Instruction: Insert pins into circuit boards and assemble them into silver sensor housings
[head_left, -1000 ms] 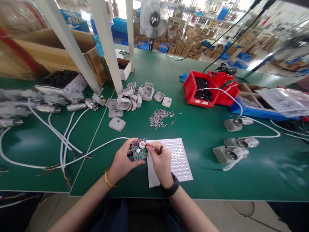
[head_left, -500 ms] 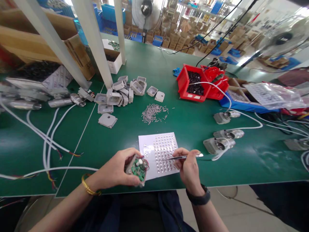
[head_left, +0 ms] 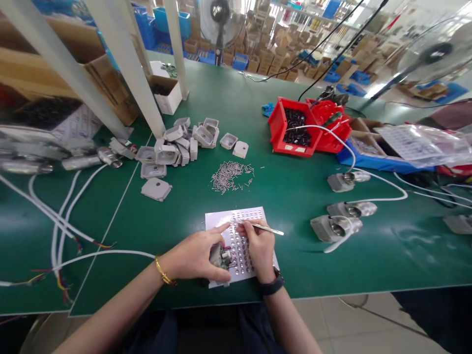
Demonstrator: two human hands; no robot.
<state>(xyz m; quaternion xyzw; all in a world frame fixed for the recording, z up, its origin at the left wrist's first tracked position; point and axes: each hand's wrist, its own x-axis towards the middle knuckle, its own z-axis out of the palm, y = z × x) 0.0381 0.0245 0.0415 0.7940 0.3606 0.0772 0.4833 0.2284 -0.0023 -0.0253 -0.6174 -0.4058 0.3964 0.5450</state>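
My left hand grips a small grey housing with a green circuit board and thin wires in its open side, tilted over the sheet. Its index finger stretches out toward the tweezers' tips. In my right hand are metal tweezers, pinched between thumb and fingers, their tips at the upper left of the rows. Under both hands lies a white sheet bearing rows of small clear round pads. Whether the tweezers' tips hold a pad is too small to tell.
Behind the sheet lies a pile of small screws. Grey covers are heaped to the left, near white cables. Red bins stand at the back right. Cabled grey housings lie at the right.
My right hand has moved left and up across the sheet with the tweezers. My left hand has shifted right, turning the housing over the sheet and extending its index finger.
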